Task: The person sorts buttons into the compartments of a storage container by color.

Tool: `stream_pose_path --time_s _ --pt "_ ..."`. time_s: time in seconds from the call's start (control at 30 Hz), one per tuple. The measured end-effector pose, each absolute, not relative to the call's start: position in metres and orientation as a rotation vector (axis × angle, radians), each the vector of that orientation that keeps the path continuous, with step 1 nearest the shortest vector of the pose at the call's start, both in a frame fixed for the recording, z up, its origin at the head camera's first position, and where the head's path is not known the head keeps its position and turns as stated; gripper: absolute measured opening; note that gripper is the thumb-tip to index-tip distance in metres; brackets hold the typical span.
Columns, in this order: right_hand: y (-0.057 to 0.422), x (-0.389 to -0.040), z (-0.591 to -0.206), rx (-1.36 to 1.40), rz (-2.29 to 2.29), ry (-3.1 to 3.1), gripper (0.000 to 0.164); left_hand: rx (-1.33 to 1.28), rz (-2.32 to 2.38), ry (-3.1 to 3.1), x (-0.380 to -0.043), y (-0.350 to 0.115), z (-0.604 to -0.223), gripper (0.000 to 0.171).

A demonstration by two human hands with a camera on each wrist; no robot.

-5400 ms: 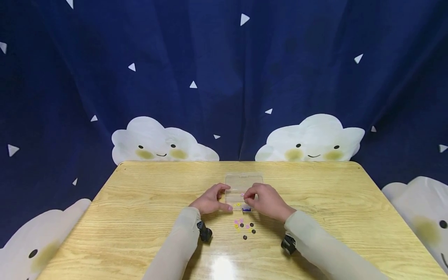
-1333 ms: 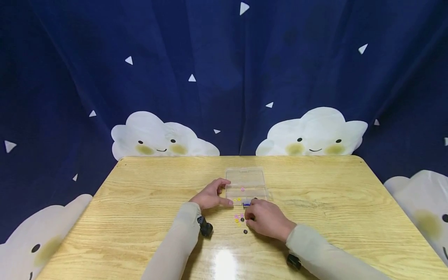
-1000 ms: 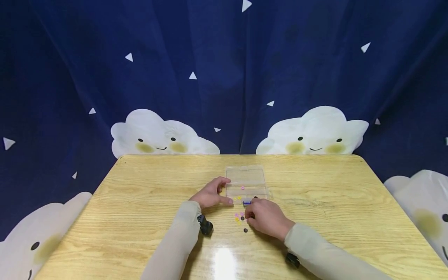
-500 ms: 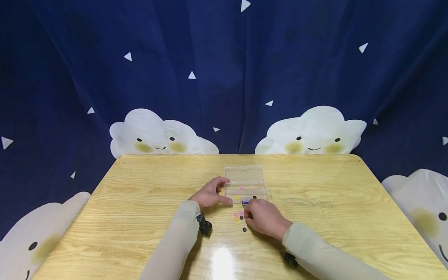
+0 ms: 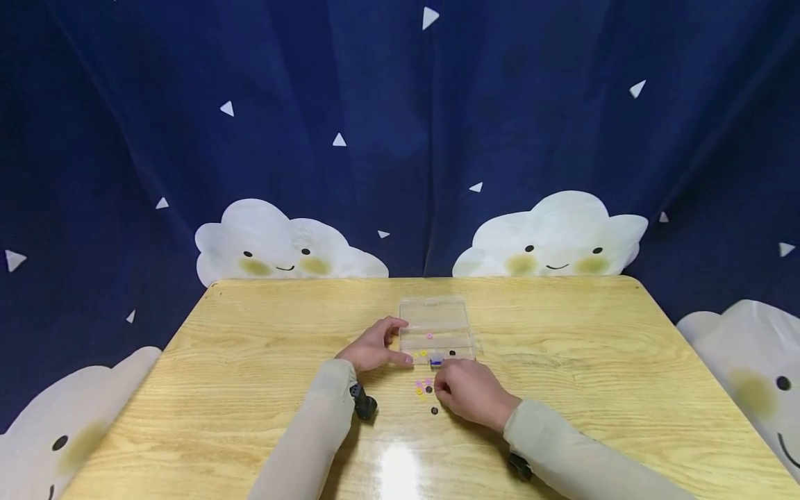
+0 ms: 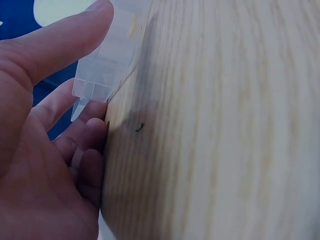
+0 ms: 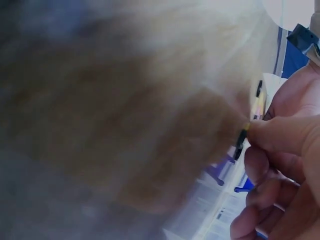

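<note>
A clear plastic box [image 5: 434, 314] lies with its lid swung back, a blue piece [image 5: 435, 362] at its front. Inside are a pink button [image 5: 429, 335], a yellow button [image 5: 423, 353] and a black button [image 5: 453, 353]. My left hand [image 5: 375, 345] grips the box's left end, thumb at the front and fingers behind. Just in front of the box, my right hand [image 5: 473, 392] rests low over loose buttons. In the right wrist view its thumb tip meets a yellow edge beside dark buttons [image 7: 241, 142]; whether it pinches one is unclear.
Loose buttons lie left of the right hand, among them a black button [image 5: 434, 411], a pink button [image 5: 419, 384] and a yellow button [image 5: 419, 391]. The wooden table [image 5: 281, 319] ends at a dark blue curtain [image 5: 400, 139]. Cameras sit on both wrists.
Since the oldest frame, my right hand has moved from above the box down to the buttons in front, covering several. Over the last second it has barely moved. The left hand keeps its grip.
</note>
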State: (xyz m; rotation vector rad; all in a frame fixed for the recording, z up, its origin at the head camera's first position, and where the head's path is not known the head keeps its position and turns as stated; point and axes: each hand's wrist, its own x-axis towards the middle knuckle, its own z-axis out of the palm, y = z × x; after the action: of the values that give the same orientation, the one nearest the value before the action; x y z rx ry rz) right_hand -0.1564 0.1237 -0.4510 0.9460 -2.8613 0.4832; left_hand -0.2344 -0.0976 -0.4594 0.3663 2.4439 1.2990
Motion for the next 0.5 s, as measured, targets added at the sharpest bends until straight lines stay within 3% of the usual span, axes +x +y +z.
stream_pose_path --time_s 0.27,0.5 --pt "0.1265 -0.1577 -0.4505 0.989 0.478 -2.856 0.019 0.349 1.304 2.434 -0.2339 -0.0972 -0.4595 0.072" --pt "0.1279 -0.1588 -0.4469 0.959 0.473 -2.862 0.008 0.362 1.292 2.434 -0.2355 -0.0983 -0.4614 0.071"
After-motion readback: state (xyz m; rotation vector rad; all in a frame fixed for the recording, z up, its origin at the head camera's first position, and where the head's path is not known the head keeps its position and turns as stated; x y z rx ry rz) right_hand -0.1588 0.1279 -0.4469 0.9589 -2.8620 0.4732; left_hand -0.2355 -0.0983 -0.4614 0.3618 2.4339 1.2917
